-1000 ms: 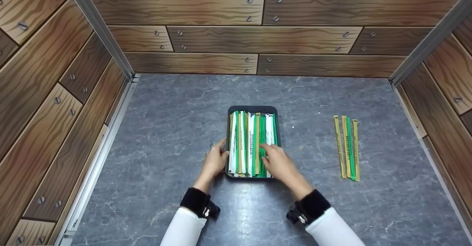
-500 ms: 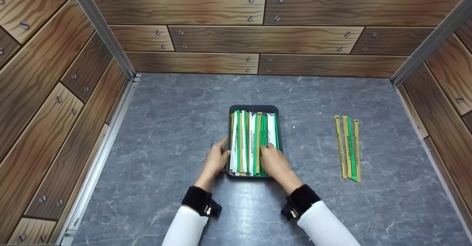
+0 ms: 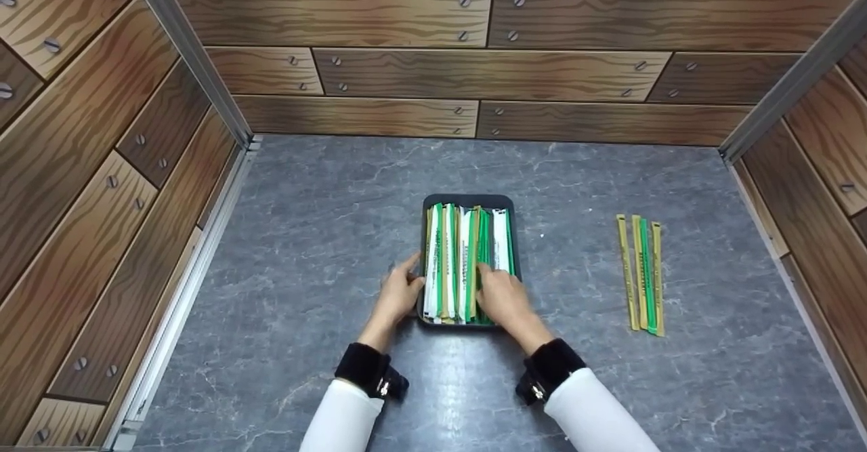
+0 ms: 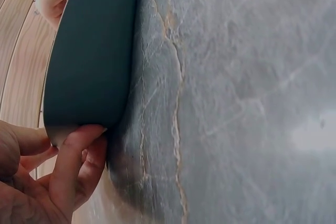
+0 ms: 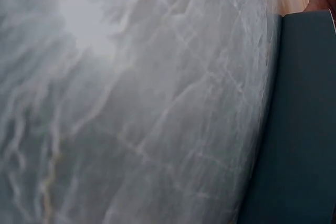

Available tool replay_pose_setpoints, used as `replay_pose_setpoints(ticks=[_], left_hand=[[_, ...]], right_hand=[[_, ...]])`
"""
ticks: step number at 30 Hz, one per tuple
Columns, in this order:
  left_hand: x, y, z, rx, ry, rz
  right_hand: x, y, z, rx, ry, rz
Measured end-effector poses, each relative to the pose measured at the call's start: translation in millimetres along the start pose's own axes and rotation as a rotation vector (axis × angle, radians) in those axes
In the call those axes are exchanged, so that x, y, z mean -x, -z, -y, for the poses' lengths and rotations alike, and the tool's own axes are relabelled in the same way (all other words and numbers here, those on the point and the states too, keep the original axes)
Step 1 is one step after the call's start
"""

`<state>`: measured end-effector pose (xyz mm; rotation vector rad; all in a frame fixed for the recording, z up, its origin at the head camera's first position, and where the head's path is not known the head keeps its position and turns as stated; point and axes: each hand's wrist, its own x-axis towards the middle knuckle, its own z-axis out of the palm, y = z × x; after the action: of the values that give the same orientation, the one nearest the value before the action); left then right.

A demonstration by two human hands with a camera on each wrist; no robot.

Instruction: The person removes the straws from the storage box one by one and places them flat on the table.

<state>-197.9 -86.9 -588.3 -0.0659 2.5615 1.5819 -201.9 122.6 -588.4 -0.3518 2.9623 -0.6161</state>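
Note:
A dark tray (image 3: 467, 198) stands mid-table, filled with long, narrow stick packets (image 3: 447, 255) in white, green and gold. At its left side, my left hand (image 3: 396, 293) grips the wall; in the left wrist view, the fingers (image 4: 79, 153) pinch the tray's edge at one end. My right hand (image 3: 504, 296) reaches over the tray's right part, fingers bent down among the green packets (image 3: 483, 235). Its fingertips are hidden, so whether they pinch a packet cannot be seen. The right wrist view shows mainly the tray's outer wall (image 5: 299, 119).
Several loose packets (image 3: 640, 276), gold and one green, lie lengthwise on the grey marbled table (image 3: 325, 221) to the right. Wood-patterned walls (image 3: 406, 72) enclose the back and both sides, with metal posts (image 3: 203, 52) at the corners.
My right hand has moved down and slightly left into the tray, its fingers bending out of sight. A gap has opened between green and white packets there. The left hand stays at the tray.

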Motion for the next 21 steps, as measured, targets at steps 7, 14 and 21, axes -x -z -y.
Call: replay_pose_setpoints(ticks=[7, 14, 21], left_hand=[[0.0, -0.1, -0.6, 0.005, 0.021, 0.021], [0.7, 2.1, -0.3, -0.019, -0.014, 0.018], [0.4, 1.1, 1.6, 0.014, -0.018, 0.017]], right_hand=[[2.1, 3.4, -1.9, -0.19, -0.075, -0.039], [8.2, 17.2, 0.5, -0.24, 0.055, -0.273], [17.8, 38.4, -4.5, -0.351, 0.064, -0.32]])
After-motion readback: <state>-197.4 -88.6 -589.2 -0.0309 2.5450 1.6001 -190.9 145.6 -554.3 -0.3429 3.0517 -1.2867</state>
